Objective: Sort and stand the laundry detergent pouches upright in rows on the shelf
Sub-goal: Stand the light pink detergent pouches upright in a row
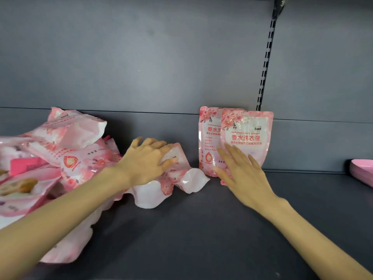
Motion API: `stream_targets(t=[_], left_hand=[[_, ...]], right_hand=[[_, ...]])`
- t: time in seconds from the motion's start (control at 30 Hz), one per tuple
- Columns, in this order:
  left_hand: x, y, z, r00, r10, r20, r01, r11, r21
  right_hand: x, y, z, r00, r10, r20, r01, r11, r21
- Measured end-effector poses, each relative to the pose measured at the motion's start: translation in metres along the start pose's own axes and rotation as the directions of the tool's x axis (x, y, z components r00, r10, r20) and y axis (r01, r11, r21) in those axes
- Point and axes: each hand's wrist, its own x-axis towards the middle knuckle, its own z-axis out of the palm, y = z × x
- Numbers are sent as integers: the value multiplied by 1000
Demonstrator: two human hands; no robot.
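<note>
Two pink floral detergent pouches stand upright against the shelf's back wall: the front pouch (249, 136) overlaps the rear pouch (207, 142) to its left. My right hand (240, 174) rests flat with straight fingers against the lower face of the front pouch. My left hand (145, 160) lies on top of a pouch (177, 178) that is flat on the dark shelf (191, 235), fingers curled over its upper edge. A jumbled pile of several more pink pouches (60, 150) fills the left side.
The grey back panel (141, 67) rises behind the shelf, with a slotted upright rail (266, 63) at the right. A pink tray (363, 170) edge shows at the far right. Bare shelf surface lies in the foreground between my arms.
</note>
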Motion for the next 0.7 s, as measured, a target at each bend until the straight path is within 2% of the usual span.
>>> stream_targets(t=[0.17,0.3,0.4,0.5,0.7], left_hand=[[-34,-31,-2,999,-20,27,19,999,36],[-60,-42,-2,998,8,57,-8,1000,3],[-69,-43,3,994,36,104,-38,999,18],[-73,-39,7,984,50,169,-56,998,36],[-65,-40,14,994,71,87,-76,995,62]], right_hand=[[-1,-38,-5,999,-21,36,18,997,71],[4,-67,-2,994,-102,51,99,993,60],[4,-86,5,981,-176,81,167,981,102],[5,-99,15,966,-254,54,242,957,162],[18,-117,34,967,-254,-24,247,907,341]])
